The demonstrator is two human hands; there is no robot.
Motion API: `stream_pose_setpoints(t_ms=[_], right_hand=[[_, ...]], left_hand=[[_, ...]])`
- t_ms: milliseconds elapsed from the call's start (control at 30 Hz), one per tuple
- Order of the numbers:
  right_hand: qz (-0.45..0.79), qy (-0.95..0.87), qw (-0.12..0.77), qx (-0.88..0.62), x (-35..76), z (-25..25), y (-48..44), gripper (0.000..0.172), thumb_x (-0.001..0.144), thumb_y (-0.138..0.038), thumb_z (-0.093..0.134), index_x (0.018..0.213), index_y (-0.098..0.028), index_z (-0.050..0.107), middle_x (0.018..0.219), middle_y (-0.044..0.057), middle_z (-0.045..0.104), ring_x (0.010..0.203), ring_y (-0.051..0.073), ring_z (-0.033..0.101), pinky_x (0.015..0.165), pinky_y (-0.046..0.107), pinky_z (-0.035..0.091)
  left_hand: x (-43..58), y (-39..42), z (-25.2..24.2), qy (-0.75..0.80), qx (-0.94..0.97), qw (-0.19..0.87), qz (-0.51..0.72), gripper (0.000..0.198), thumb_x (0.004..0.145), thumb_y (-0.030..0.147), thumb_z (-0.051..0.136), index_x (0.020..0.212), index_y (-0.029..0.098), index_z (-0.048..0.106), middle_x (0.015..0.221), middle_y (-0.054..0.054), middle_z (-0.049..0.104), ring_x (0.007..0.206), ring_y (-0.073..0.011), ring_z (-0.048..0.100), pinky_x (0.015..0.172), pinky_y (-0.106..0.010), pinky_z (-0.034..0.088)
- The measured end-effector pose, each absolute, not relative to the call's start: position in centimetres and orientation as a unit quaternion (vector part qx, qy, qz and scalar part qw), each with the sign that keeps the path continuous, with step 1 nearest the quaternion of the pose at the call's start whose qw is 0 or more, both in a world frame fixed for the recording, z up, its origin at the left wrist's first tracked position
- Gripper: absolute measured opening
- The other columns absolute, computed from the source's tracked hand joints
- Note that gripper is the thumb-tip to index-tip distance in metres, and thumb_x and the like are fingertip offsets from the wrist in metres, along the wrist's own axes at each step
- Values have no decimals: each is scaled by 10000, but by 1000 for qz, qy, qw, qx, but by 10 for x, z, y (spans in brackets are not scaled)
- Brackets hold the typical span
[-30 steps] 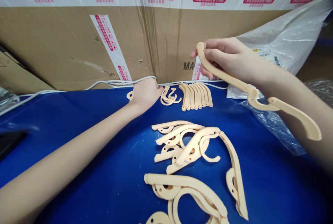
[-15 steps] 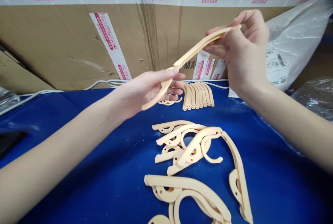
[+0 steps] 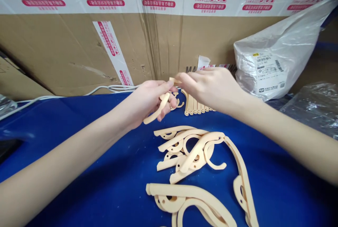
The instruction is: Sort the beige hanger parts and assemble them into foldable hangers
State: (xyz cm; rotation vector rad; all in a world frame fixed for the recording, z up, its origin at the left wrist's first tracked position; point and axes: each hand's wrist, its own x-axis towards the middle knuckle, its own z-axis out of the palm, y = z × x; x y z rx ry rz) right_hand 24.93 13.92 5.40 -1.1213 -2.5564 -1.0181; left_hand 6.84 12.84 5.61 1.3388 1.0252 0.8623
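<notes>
Both the left hand (image 3: pixel 150 102) and the right hand (image 3: pixel 211 86) are gripping one cream plastic arm (image 3: pixel 158 109) above the blue bench (image 3: pixel 87 142), near a neat row of arms (image 3: pixel 196 105).

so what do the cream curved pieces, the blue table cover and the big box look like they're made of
Cream curved piece in the left hand: looks like moulded plastic, matt, even colour, thin with smooth edges. Blue table cover: probably a smooth plastic or coated sheet, given its soft glare. Box: brown corrugated cardboard, creased, with printed tape.
</notes>
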Motion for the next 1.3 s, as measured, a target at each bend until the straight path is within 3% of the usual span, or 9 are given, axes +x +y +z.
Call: stream_pose_setpoints(t_ms=[233,300,467,567,667,867,1033,1167,1300], right_hand=[[-207,-868,96,-441,236,43,136,208,886,-63,415,967,-111,600,654,66,637,513,160,527,516,296,239],[-91,-878,142,-448,242,43,146,159,896,-89,443,844,-135,586,588,31,599,490,136,502,523,277,286],[106,-796,328,-497,266,51,177,359,1019,-325,397,765,-180,605,476,-39,483,460,120,473,568,281,373],[62,-786,380,-483,279,55,185,351,1002,-384,450,760,-192,616,583,-13,518,553,129,479,603,294,373],[-22,-805,373,-461,288,50,179,296,985,-404,487,789,-207,592,714,20,591,635,145,519,625,296,397],[-212,-874,248,-359,303,14,155,219,996,-288,469,1020,-162,646,1026,96,704,933,224,661,722,324,496],[-335,-882,150,-294,311,-5,148,215,989,-170,470,1036,-158,679,1057,60,748,871,201,698,690,320,513],[-314,-891,138,-298,311,-11,150,217,975,-158,485,1063,-133,682,1092,72,731,853,195,701,613,292,507],[-233,-896,132,-354,307,-12,150,253,989,-236,474,1085,-142,688,1134,94,705,919,216,700,593,289,505]], left_hand=[[74,124,40,479,606,528,353,276,1016,303,376,785,193,480,454,92,333,310,-47,241,300,-150,211],[74,125,34,465,659,445,389,264,1007,320,410,784,195,479,500,81,348,367,-52,301,353,-155,236],[61,144,44,535,672,373,351,298,985,254,365,721,194,490,535,34,463,468,-103,464,488,-213,376],[37,165,57,546,676,350,350,286,940,196,436,711,160,603,787,-24,608,734,-130,566,676,-243,436],[5,183,58,595,670,325,302,251,937,290,505,827,169,695,779,-11,616,712,-130,493,739,-272,386],[-38,203,33,643,637,303,300,154,817,288,717,810,135,730,641,31,600,632,-88,435,608,-178,310],[-39,211,9,646,622,283,340,283,744,230,789,529,178,613,459,27,552,478,-105,399,454,-242,230],[-33,205,4,633,631,266,361,377,719,182,814,472,203,530,376,66,456,451,-96,339,438,-260,153],[-29,180,26,617,621,271,401,360,837,163,712,521,159,539,452,58,427,499,-69,322,446,-198,197]])
